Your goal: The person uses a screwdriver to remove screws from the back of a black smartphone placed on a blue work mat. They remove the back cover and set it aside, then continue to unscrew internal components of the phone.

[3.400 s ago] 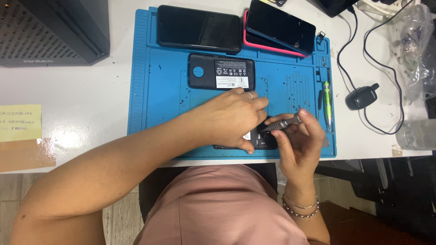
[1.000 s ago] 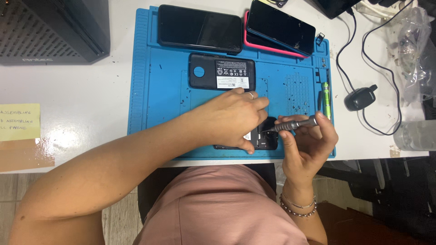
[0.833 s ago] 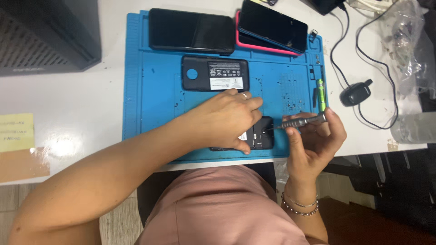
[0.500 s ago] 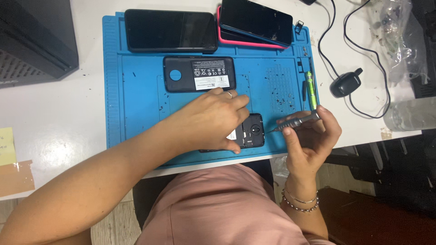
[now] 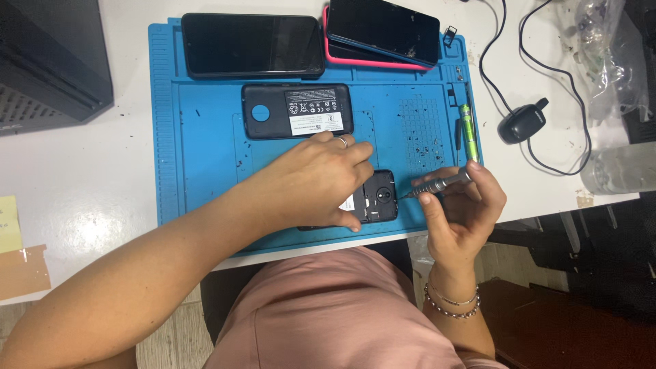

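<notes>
Head camera looks down on a blue mat point(image 5: 205, 171) lying on a white desk point(image 5: 102, 178). Most of the open phone point(image 5: 378, 197) is hidden under the left hand point(image 5: 321, 179), so only its end at 3 o'clock shows, with a round camera part. Its long side seems to run from 9 o'clock to 3 o'clock, but the covered end cannot be seen. The phone lies near the 6 o'clock edge of the mat.

The left hand lies flat and spread on the phone, pressing it down, with a ring on one finger. The right hand point(image 5: 465, 205) is closed around a small grey screwdriver point(image 5: 437, 184). The screwdriver points toward 9 o'clock and tilts a little down, and its tip is at the phone's 3 o'clock edge. Whether the tip touches a screw is too small to tell.

At 12 o'clock from the hands lies a black back cover point(image 5: 297, 111) with a round hole. Past it lie a black phone point(image 5: 253, 44) and another dark phone point(image 5: 383, 31) on a pink case. A green pen tool point(image 5: 467, 130) lies at 1 o'clock.
</notes>
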